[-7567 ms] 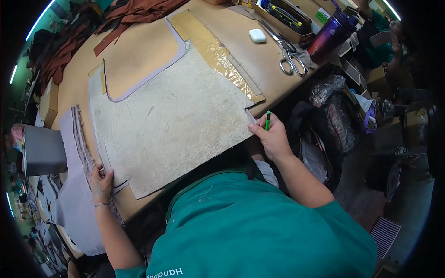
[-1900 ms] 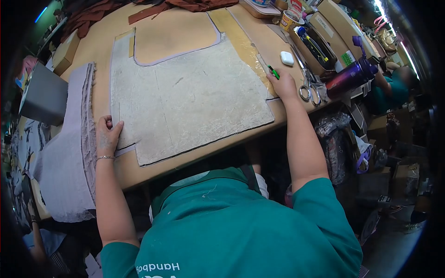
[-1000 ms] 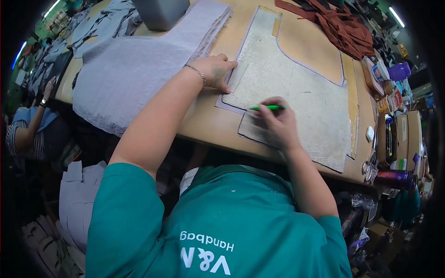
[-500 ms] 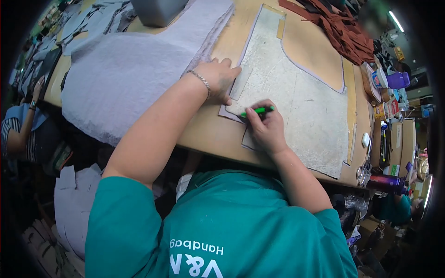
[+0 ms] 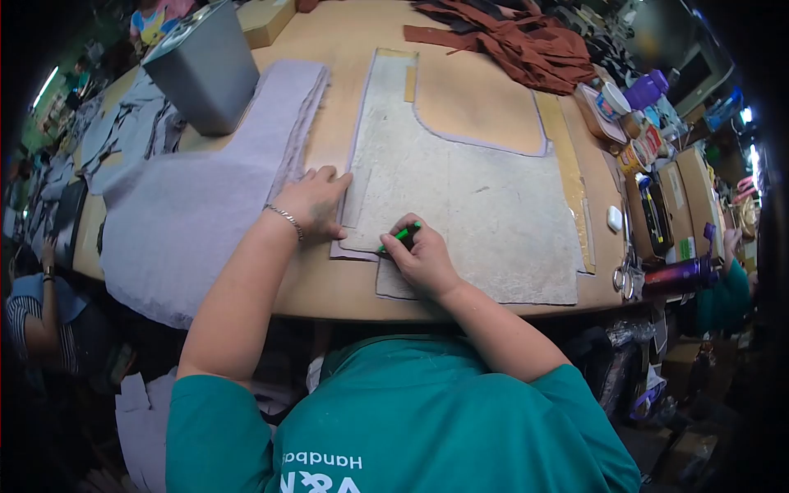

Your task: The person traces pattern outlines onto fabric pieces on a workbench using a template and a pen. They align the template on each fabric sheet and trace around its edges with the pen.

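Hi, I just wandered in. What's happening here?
A person in a green short-sleeved shirt is working at a tan table. The left hand rests, fingers spread, at the left edge of a large, pale, scuffed flat panel, with thin lilac material showing beneath. The right hand has a slim green pen in its grip, point at the panel's lower-left notch. Layered lilac cloth lies to the left.
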### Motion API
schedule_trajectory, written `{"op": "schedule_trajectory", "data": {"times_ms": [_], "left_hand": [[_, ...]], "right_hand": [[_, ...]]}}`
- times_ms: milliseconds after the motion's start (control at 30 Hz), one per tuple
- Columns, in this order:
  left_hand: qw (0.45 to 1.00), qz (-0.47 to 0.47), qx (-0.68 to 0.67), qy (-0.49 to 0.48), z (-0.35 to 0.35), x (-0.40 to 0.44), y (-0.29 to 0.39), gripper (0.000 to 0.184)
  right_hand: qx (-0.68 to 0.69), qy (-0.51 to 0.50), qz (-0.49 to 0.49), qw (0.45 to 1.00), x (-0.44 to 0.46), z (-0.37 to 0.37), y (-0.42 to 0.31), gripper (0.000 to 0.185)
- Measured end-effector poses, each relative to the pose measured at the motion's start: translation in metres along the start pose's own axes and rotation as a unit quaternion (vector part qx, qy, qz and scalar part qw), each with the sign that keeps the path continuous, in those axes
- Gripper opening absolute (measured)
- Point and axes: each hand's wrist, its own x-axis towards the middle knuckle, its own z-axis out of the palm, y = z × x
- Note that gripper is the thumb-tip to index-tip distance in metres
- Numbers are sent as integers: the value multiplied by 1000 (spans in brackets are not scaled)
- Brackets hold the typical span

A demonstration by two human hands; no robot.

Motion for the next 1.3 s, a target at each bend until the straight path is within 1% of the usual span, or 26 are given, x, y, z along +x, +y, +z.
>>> {"op": "schedule_trajectory", "data": {"times_ms": [100,167,200,233,267,333,400,433,500,567,633,667,733,800,833,933,1033,1067,1100,1167,1267,1300], "left_hand": [[998,-3,-16,-54,-12,1,4,86],[998,-9,-31,-44,-7,3,1,89],[998,16,-52,-25,-2,4,-8,87],[996,39,-76,-8,4,7,-10,85],[994,63,-83,40,6,7,2,81],[981,90,-107,138,9,6,23,72],[953,197,-147,177,16,17,72,63],[935,243,-165,198,18,20,102,58],[925,316,-124,170,30,33,163,46],[918,359,-73,148,48,45,222,40],[909,387,-48,147,71,62,265,38],[913,379,-47,145,74,64,280,38],[919,366,-43,140,78,68,300,37],[930,348,-34,109,78,70,304,39],[936,339,-29,92,77,69,305,41],[936,339,-22,94,75,69,305,41],[936,339,-17,91,76,70,305,40],[937,338,-15,89,77,69,305,40],[937,337,-14,90,76,69,305,40],[938,333,-13,94,75,70,306,40],[938,333,-15,94,74,70,307,40],[938,333,-17,97,75,70,306,40]], "right_hand": [[55,33,30,997,-9,-28,4,16],[107,74,14,991,-13,-68,1,14],[128,103,14,986,-20,-98,-1,13],[124,167,16,978,-29,-129,2,12],[123,232,26,964,-43,-161,5,11],[123,344,14,931,-75,-223,23,13],[94,419,12,903,-100,-270,43,12],[83,430,16,899,-108,-281,47,13],[66,450,20,890,-115,-293,52,13],[61,431,17,900,-116,-293,54,15],[36,405,15,914,-116,-289,54,15],[8,399,11,917,-117,-290,60,15],[13,390,3,921,-118,-290,63,16],[22,365,-7,931,-120,-286,60,16],[1,351,-7,936,-120,-284,57,16],[-53,306,-20,950,-118,-280,59,14],[-12,303,37,952,-123,-292,55,14],[-49,339,37,939,-127,-300,57,14],[-32,342,15,939,-130,-310,56,14],[-75,340,11,938,-131,-311,57,14],[-64,276,5,959,-121,-292,56,15],[-52,275,13,960,-120,-292,54,15]]}}
